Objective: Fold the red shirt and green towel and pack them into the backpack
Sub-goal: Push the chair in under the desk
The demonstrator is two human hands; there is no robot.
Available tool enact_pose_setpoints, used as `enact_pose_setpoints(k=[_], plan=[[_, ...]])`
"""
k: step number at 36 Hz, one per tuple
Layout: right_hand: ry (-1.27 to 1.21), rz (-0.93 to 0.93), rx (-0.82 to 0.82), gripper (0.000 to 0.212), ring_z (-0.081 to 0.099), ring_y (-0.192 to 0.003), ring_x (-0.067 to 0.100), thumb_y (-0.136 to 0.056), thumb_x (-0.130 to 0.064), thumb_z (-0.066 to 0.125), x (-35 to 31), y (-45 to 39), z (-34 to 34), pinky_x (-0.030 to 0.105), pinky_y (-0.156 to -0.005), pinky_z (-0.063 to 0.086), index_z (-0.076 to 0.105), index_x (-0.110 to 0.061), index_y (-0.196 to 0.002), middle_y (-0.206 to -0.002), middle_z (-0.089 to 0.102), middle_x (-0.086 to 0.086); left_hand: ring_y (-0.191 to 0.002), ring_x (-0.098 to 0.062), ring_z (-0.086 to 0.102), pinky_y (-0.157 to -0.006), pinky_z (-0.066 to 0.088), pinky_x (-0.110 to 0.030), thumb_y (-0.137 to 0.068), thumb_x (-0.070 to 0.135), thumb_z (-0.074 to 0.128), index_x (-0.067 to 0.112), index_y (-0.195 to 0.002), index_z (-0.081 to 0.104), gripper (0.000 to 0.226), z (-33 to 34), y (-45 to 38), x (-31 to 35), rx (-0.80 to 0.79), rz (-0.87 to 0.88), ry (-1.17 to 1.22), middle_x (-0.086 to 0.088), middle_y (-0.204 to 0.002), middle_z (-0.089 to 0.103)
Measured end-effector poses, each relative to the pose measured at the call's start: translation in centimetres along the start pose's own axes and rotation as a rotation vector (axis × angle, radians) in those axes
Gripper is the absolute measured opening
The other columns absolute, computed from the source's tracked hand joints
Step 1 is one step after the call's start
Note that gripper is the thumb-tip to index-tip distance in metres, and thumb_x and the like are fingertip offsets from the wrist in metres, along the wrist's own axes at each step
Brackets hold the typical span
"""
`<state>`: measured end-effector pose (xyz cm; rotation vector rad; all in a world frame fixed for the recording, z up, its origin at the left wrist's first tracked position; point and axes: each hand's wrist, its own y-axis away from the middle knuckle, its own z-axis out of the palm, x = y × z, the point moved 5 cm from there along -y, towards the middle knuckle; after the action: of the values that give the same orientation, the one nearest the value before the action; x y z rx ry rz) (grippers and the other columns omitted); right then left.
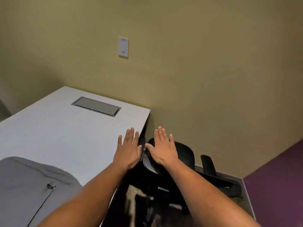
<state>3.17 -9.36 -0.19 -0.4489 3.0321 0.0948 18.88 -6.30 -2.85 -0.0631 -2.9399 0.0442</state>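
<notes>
A grey backpack (27,189) lies flat on the white table (65,131) at the lower left, a zipper pull showing on its front. My left hand (128,149) is stretched out flat, palm down, over the table's right edge, holding nothing. My right hand (162,147) is held flat beside it, fingers straight, above a black office chair (185,161). No red shirt or green towel is in view.
A grey cable hatch (96,106) is set into the tabletop near the far end. The black chair stands between the table's right side and the wall. A white wall switch (123,47) sits on the beige wall. Purple carpet (278,185) lies at the lower right.
</notes>
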Motion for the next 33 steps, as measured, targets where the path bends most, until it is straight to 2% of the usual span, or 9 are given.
enact_pose_setpoints(k=[9,16,23,26,33], plan=[[0.013,0.158,-0.019,0.085,-0.013,-0.159,0.021,-0.104,-0.067,0.017,9.5,6.1,-0.2,0.050,-0.128,-0.004,-0.004,-0.011,-0.164,-0.172,-0.015,0.007,-0.155,-0.021,-0.021,-0.126,-0.007,-0.051,-0.108,0.045,0.016,0.016,-0.162,-0.010,0.067,0.8,1.1,10.4,-0.058,0.169,-0.003,-0.007,-0.168,-0.020],[0.011,0.250,-0.028,0.084,-0.012,-0.159,0.021,-0.104,-0.067,0.015,15.0,10.7,-0.2,0.051,-0.129,-0.003,-0.003,-0.011,-0.165,-0.172,-0.013,0.007,-0.155,-0.022,-0.020,-0.125,-0.009,-0.051,-0.108,0.045,0.017,0.014,-0.162,-0.008,0.068,1.7,2.4,15.5,-0.103,0.236,0.001,-0.008,-0.169,-0.019],[-0.041,0.342,-0.041,0.084,-0.007,-0.160,0.022,-0.104,-0.067,0.017,19.3,14.1,1.1,0.049,-0.129,-0.002,0.005,-0.010,-0.165,-0.173,-0.006,0.007,-0.156,-0.020,-0.018,-0.127,-0.007,-0.050,-0.108,0.048,0.015,0.011,-0.162,-0.007,0.069,3.6,3.6,17.9,-0.193,0.251,-0.021,-0.007,-0.169,-0.018],[-0.115,0.380,-0.057,0.084,-0.004,-0.160,0.022,-0.103,-0.068,0.019,20.0,15.1,2.1,0.048,-0.129,0.000,0.008,-0.012,-0.165,-0.174,-0.002,0.006,-0.157,-0.018,-0.013,-0.127,-0.005,-0.049,-0.108,0.049,0.012,0.012,-0.163,0.001,0.068,5.1,4.0,17.8,-0.257,0.224,-0.019,-0.005,-0.171,-0.010],[-0.162,0.394,-0.045,0.082,0.002,-0.160,0.019,-0.103,-0.067,0.017,20.5,16.4,3.5,0.048,-0.129,0.002,0.022,-0.012,-0.163,-0.173,0.011,0.006,-0.158,-0.019,-0.001,-0.128,0.002,-0.046,-0.105,0.052,0.012,0.009,-0.163,0.011,0.072,5.6,3.6,17.6,-0.235,0.186,-0.024,-0.007,-0.171,0.008]])
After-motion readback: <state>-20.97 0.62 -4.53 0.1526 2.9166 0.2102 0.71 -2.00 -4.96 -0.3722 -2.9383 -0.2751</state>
